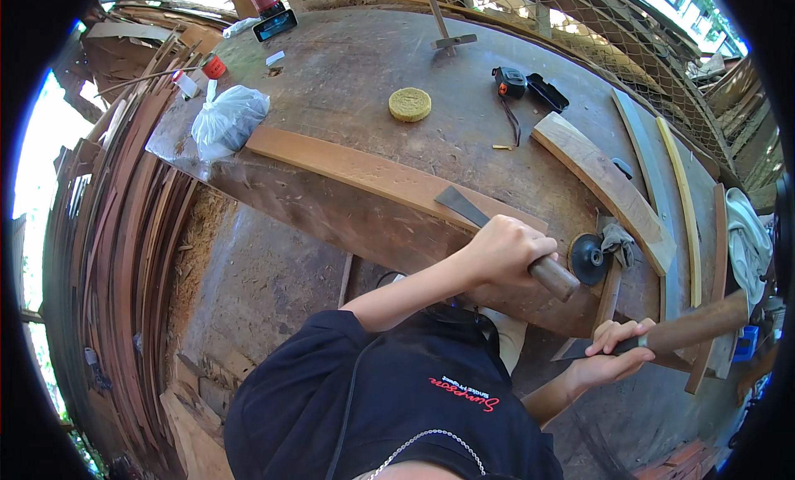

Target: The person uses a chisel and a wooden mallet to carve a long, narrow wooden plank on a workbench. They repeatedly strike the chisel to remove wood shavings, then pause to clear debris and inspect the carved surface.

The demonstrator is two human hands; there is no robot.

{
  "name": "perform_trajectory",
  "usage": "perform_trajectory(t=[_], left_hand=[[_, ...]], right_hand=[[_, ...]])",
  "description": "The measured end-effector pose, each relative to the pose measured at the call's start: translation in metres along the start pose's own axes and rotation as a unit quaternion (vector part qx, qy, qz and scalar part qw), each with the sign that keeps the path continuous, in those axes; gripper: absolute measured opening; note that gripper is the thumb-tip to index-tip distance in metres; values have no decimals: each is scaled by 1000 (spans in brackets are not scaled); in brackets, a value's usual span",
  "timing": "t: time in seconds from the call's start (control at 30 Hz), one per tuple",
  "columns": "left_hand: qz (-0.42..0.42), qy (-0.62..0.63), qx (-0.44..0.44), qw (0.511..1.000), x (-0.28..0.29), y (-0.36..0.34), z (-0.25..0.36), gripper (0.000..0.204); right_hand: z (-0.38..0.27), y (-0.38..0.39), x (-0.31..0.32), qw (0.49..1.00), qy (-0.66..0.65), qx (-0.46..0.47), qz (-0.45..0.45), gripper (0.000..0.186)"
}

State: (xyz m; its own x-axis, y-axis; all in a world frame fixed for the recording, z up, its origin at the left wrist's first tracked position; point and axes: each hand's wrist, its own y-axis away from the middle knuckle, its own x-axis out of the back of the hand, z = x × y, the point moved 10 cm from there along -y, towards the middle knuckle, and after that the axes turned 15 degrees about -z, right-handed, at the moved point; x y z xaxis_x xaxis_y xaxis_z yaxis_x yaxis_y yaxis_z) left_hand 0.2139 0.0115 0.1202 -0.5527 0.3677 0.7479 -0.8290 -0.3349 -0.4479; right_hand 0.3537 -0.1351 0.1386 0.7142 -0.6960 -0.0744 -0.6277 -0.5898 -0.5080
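My left hand (509, 252) is closed round the wooden handle of a chisel (553, 279). Its flat, dark metal blade points to the far left, over a long reddish-brown plank (356, 167) lying along the bench edge; I cannot tell whether they touch. At the lower right, my right hand (614, 354) grips a second, larger chisel (696, 323) near where blade and handle meet. The thick wooden handle of that one extends to the right, and its blade tip shows left of my fingers. Beside my hands lies a black round disc pad (586, 259) with a grey rag (617, 238).
On the workbench (331, 74) are a tied plastic bag (230, 120), a round yellow block (410, 105), a tape measure (509, 82), a hammer (452, 42) and a phone (275, 25). A curved wooden piece (609, 186) and several strips lie right. Stacked boards (99, 273) stand left.
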Motion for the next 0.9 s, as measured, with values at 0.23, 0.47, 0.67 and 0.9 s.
perform_trajectory(t=[0.23,0.47,0.67,0.9], left_hand=[[16,-13,35,999,13,6,-18,15],[23,-42,74,996,26,16,-42,13],[16,-16,79,997,40,20,-44,21],[39,-51,116,991,47,31,-73,14]], right_hand=[[11,21,-7,988,-114,1,103,51],[80,69,-65,975,-8,-155,-159,48],[41,29,-24,990,-116,-40,66,52],[81,72,-105,950,46,-189,-244,59]])
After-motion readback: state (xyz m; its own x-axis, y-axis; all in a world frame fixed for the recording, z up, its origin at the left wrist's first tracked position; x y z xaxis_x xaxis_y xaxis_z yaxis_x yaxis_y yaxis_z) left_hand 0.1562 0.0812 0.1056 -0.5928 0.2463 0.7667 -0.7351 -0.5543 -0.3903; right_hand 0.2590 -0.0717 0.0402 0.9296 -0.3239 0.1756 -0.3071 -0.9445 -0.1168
